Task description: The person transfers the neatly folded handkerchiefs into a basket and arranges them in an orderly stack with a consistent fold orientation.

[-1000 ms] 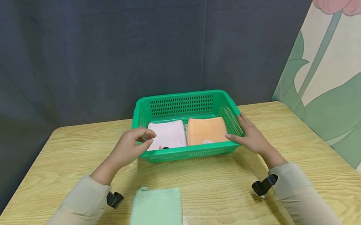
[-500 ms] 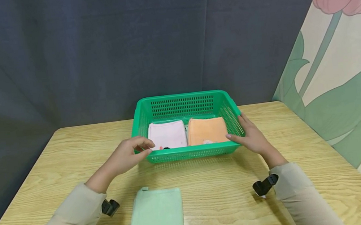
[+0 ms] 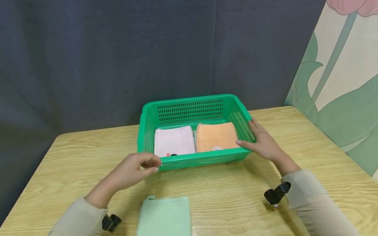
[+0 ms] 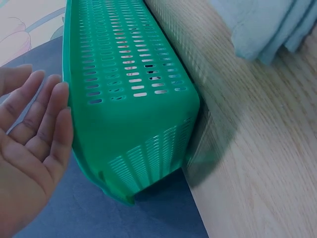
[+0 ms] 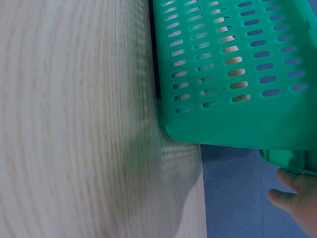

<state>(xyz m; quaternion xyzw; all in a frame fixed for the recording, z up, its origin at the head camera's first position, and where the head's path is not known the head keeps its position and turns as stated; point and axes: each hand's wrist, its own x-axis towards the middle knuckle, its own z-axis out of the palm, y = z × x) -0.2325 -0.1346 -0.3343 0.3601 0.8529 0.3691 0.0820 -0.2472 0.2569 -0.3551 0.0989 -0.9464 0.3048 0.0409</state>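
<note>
A green plastic basket with slotted walls stands near the far table edge. Inside it lie a folded pale pink towel on the left and a folded orange towel on the right. My left hand is by the basket's front left corner, its fingers loosely bent and holding nothing; in the left wrist view the fingertips come close to the rim. My right hand holds the front right corner, thumb over the rim and fingers along the outer side. A light green towel lies flat in front, cut off by the frame's bottom.
The wooden table reaches back to a dark curtain. A wall panel with a tulip pattern stands at the right. Black wrist cameras sit on both sleeves.
My left hand has drawn back from above the basket's front left rim, moving down and slightly left. My right hand, the basket and the towels stay practically where they were.
</note>
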